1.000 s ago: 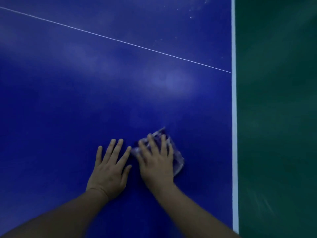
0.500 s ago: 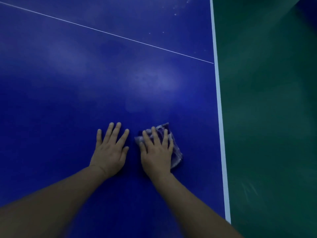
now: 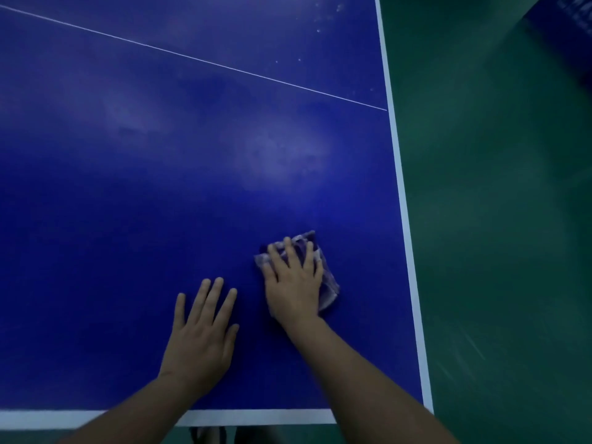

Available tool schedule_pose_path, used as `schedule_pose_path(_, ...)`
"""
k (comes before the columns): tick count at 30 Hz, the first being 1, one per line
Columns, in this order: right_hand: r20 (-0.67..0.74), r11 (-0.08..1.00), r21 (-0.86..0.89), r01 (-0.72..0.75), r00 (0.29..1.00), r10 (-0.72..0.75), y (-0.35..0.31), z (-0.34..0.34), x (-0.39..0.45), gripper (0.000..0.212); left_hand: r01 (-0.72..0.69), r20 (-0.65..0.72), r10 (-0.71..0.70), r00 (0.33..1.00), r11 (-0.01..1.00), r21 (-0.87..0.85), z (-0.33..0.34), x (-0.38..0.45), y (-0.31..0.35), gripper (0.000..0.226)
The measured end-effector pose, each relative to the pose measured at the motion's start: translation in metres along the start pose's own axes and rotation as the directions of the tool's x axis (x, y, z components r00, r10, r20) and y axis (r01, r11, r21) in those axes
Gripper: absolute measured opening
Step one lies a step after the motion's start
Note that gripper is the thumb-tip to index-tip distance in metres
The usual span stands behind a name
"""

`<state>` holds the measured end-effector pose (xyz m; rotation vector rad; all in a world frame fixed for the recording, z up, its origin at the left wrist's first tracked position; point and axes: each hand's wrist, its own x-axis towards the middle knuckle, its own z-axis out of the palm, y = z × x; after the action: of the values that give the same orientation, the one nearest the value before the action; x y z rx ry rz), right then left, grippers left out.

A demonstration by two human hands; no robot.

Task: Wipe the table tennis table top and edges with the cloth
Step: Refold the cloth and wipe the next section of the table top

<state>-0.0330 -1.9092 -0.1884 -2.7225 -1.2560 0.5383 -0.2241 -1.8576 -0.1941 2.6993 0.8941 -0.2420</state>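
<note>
The blue table tennis table (image 3: 160, 203) fills most of the view, with a thin white centre line and white edge stripes at the right and the near side. A folded checked cloth (image 3: 326, 277) lies on it near the right edge. My right hand (image 3: 294, 283) presses flat on the cloth with straight, spread fingers. My left hand (image 3: 201, 331) rests flat on the bare blue top, to the left of the cloth and nearer to me. Pale dusty smears show in the middle of the top, and small white specks near the far right corner.
Green floor (image 3: 496, 251) lies beyond the table's right edge. A dark blue object (image 3: 567, 30) sits at the upper right corner of the view. The near white edge stripe (image 3: 272, 416) runs under my forearms.
The view has shifted so that the near edge of the table shows. My right hand and the cloth have slid ahead of my left hand, which stays flat on the top.
</note>
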Motion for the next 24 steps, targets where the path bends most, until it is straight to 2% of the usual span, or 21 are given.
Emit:
schedule_pose_path(4, 0.033, 0.953, -0.061, 0.296, 0.955, -0.294, 0.016, 0.018, -0.093, 0.047, -0.023, -0.033, 0.023, 0.999, 1.0, 0.001, 0.006, 0.0, -0.003, 0.07)
schedule_pose_path(6, 0.13, 0.913, -0.125, 0.388, 0.919, -0.373, 0.045, 0.016, -0.118, 0.046, -0.026, -0.026, 0.027, 0.999, 1.0, 0.003, 0.007, 0.0, -0.003, 0.067)
schedule_pose_path(7, 0.152, 0.904, -0.178, 0.389, 0.918, -0.365, 0.058, 0.01, -0.118, 0.047, -0.02, -0.019, 0.02, 1.0, 1.0, 0.0, 0.007, -0.001, -0.002, 0.066)
schedule_pose_path(8, 0.151, 0.913, -0.21, 0.351, 0.934, -0.324, 0.067, 0.005, -0.11, 0.049, -0.009, -0.017, 0.009, 1.0, 1.0, 0.0, 0.008, -0.002, -0.002, 0.066)
schedule_pose_path(10, 0.116, 0.966, -0.184, 0.184, 0.98, -0.164, 0.066, -0.004, -0.077, 0.051, 0.008, -0.017, -0.008, 1.0, 1.0, -0.014, 0.008, -0.001, -0.004, 0.068)
schedule_pose_path(13, 0.033, 0.984, -0.175, -0.019, 0.999, 0.025, 0.029, 0.003, -0.046, 0.052, -0.003, -0.033, 0.0, 0.999, 0.995, -0.102, 0.006, 0.0, -0.007, 0.07)
schedule_pose_path(15, -0.032, 0.997, -0.064, -0.039, 0.999, 0.037, 0.0, 0.018, -0.062, 0.049, -0.033, -0.056, 0.024, 0.998, 0.986, -0.163, 0.005, -0.003, -0.009, 0.07)
schedule_pose_path(16, -0.059, 0.999, -0.033, 0.008, 0.998, -0.01, -0.01, 0.027, -0.082, 0.047, -0.045, -0.063, 0.034, 0.997, 0.983, -0.176, 0.005, -0.003, -0.01, 0.07)
schedule_pose_path(18, -0.04, 0.992, -0.024, 0.124, 0.991, -0.125, -0.01, 0.04, -0.136, 0.044, -0.046, -0.068, 0.036, 0.997, 0.985, -0.164, 0.005, -0.004, -0.012, 0.069)
schedule_pose_path(20, 0.0, 0.99, -0.037, 0.137, 0.99, -0.138, 0.018, 0.043, -0.172, 0.043, -0.037, -0.066, 0.027, 0.997, 0.989, -0.146, 0.005, -0.004, -0.01, 0.069)
schedule_pose_path(22, -0.007, 0.996, -0.082, 0.036, 0.999, -0.036, 0.061, 0.034, -0.18, 0.046, -0.022, -0.064, 0.013, 0.998, 0.99, -0.139, 0.005, -0.003, -0.007, 0.069)
schedule_pose_path(24, -0.029, 0.984, -0.086, -0.155, 0.988, 0.153, 0.093, 0.017, -0.166, 0.054, 0.007, -0.06, -0.015, 0.998, 0.99, -0.137, 0.005, -0.002, -0.005, 0.065)
